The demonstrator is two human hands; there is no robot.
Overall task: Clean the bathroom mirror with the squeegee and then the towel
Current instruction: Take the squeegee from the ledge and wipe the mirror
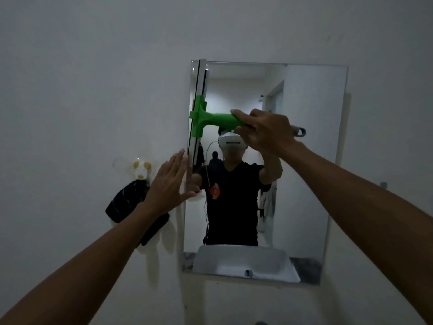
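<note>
A frameless rectangular mirror (pixel 304 160) hangs on the white wall. My right hand (pixel 264 131) grips the green handle of the squeegee (pixel 215 119), held sideways. Its long blade stands upright against the mirror's left edge, from the top corner down past the middle. My left hand (pixel 169 184) is open, fingers spread, flat against the mirror's left edge below the blade. A dark striped towel (pixel 127 202) hangs on the wall to the left of the mirror, behind my left forearm.
A small animal-shaped hook (pixel 141 170) holds the towel on the wall. The mirror reflects a person in a black shirt, a white sink and a doorway. A white surface lies below the mirror.
</note>
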